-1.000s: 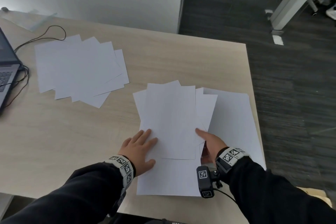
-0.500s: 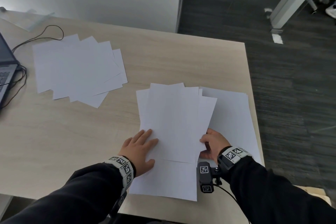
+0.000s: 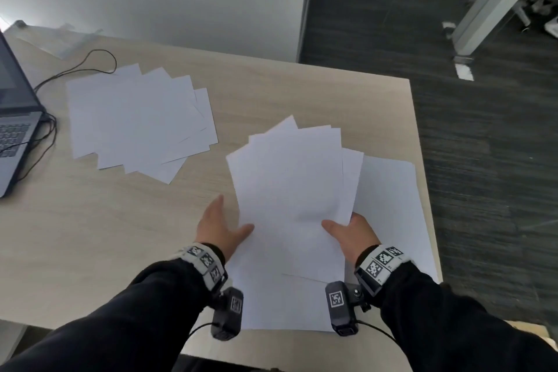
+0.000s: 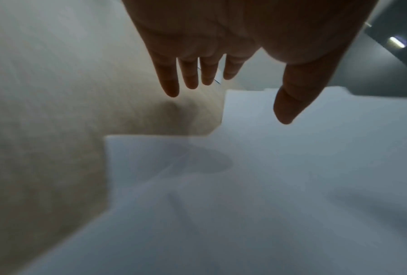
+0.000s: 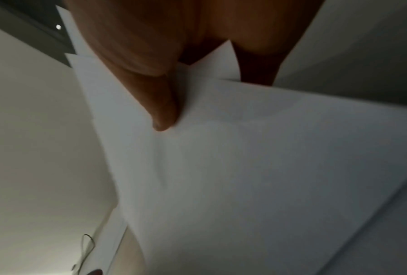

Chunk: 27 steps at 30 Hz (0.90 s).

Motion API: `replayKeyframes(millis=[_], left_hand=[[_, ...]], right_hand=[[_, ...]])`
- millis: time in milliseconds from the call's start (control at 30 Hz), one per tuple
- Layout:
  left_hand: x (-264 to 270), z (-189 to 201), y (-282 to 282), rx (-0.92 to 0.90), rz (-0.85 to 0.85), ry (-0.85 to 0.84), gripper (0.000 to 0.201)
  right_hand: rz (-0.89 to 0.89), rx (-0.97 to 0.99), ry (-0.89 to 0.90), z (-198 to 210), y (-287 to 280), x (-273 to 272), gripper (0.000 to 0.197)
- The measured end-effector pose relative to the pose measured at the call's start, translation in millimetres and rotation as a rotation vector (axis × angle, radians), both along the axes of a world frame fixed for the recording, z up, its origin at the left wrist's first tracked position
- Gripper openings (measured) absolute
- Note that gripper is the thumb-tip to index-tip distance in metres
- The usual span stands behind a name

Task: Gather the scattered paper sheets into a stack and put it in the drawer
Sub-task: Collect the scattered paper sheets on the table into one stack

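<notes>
Head view: right hand (image 3: 350,231) pinches smooth white paper sheets (image 3: 290,187) near the wood-grain surface's (image 3: 120,235) right edge; left hand (image 3: 219,228) flat, fingers straight.

Office: desk (image 3: 271,93), laptop (image 3: 15,118), carpet (image 3: 483,145)

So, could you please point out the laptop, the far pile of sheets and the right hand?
laptop (image 3: 15,133), head view, keyboard deck.
far pile of sheets (image 3: 136,121), head view, middle of the pile.
right hand (image 3: 351,232), head view, back of the hand.
</notes>
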<state>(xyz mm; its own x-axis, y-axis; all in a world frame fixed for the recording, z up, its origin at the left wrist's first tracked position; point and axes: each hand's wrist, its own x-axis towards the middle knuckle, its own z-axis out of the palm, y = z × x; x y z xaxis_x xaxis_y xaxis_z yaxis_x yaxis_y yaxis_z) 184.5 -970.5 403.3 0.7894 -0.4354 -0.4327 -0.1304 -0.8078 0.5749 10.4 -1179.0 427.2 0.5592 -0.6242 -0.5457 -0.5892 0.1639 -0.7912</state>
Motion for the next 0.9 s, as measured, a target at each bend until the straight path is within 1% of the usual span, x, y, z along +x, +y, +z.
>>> replayKeyframes(millis=[33, 67, 100, 167, 200, 267, 300, 333, 367, 400, 433, 500, 567, 633, 700, 733, 800, 833, 900], left_hand=[[7.3, 5.7, -1.2, -0.064, 0.098, 0.09, 0.107], [14.3, 11.0, -2.4, -0.152, 0.173, 0.198, 0.107], [20.1, 15.0, -2.9, -0.244, 0.228, 0.285, 0.101], [27.2, 27.6, -5.3, -0.372, 0.268, 0.39, 0.075], [29.7, 31.8, -7.0, -0.404, 0.254, 0.397, 0.064], [30.3, 41.5, -10.6, -0.428, 0.205, 0.38, 0.051], [29.2, 44.2, -11.9, -0.436, 0.175, 0.368, 0.048], [28.7, 44.3, -13.1, -0.43, 0.147, 0.347, 0.05], [26.5, 47.7, -14.5, -0.403, 0.114, 0.325, 0.052], [25.0, 50.1, -15.9, -0.378, 0.09, 0.284, 0.05], [22.8, 54.4, -15.7, -0.365, 0.087, 0.232, 0.042], [24.1, 63.6, -17.1, -0.406, 0.128, 0.149, 0.03], [31.4, 74.2, -16.8, -0.496, 0.189, 0.116, 0.022], [41.5, 87.5, -19.8, -0.617, 0.218, 0.1, 0.015], [50.5, 103.7, -26.9, -0.702, 0.238, 0.068, 0.008], [53.5, 115.6, -31.0, -0.76, 0.23, 0.052, 0.01], [59.1, 132.7, -36.4, -0.863, 0.174, 0.049, 0.025], [61.4, 137.9, -37.6, -0.864, 0.146, 0.038, 0.031], [64.8, 138.2, -36.4, -0.796, 0.138, 0.025, 0.03]], right_hand=[[-0.011, 0.007, -0.018, 3.5, -0.9, 0.4, 0.007], [-0.033, 0.016, -0.035, 7.4, -1.5, 1.0, 0.008], [-0.056, 0.032, -0.057, 12.0, -2.3, 2.0, 0.009], [-0.076, 0.07, -0.106, 20.4, -2.2, 5.7, 0.008], [-0.059, 0.091, -0.132, 24.8, -1.5, 8.5, 0.007], [-0.006, 0.133, -0.157, 32.1, 2.4, 14.9, 0.009], [0.035, 0.151, -0.155, 34.7, 4.7, 18.3, 0.011], [0.088, 0.145, -0.147, 35.7, 7.0, 20.9, 0.013], [0.144, 0.112, -0.126, 35.7, 9.0, 22.9, 0.015], [0.196, 0.06, -0.094, 35.4, 10.0, 24.3, 0.015], [0.219, 0.017, -0.071, 34.7, 9.4, 24.4, 0.014], [0.181, -0.035, -0.087, 38.9, 8.5, 24.9, 0.011], [0.084, -0.067, -0.134, 50.3, 5.9, 26.4, 0.01], [-0.014, -0.069, -0.202, 67.5, 2.1, 31.9, 0.018], [-0.063, -0.086, -0.256, 89.9, -1.1, 39.6, 0.022], [-0.078, -0.084, -0.283, 97.6, -4.0, 43.7, 0.023], [-0.084, -0.097, -0.31, 115.3, -6.6, 51.4, 0.025], [-0.082, -0.096, -0.322, 119.2, -8.8, 53.0, 0.025], [-0.077, -0.083, -0.296, 119.5, -11.7, 54.3, 0.031]])
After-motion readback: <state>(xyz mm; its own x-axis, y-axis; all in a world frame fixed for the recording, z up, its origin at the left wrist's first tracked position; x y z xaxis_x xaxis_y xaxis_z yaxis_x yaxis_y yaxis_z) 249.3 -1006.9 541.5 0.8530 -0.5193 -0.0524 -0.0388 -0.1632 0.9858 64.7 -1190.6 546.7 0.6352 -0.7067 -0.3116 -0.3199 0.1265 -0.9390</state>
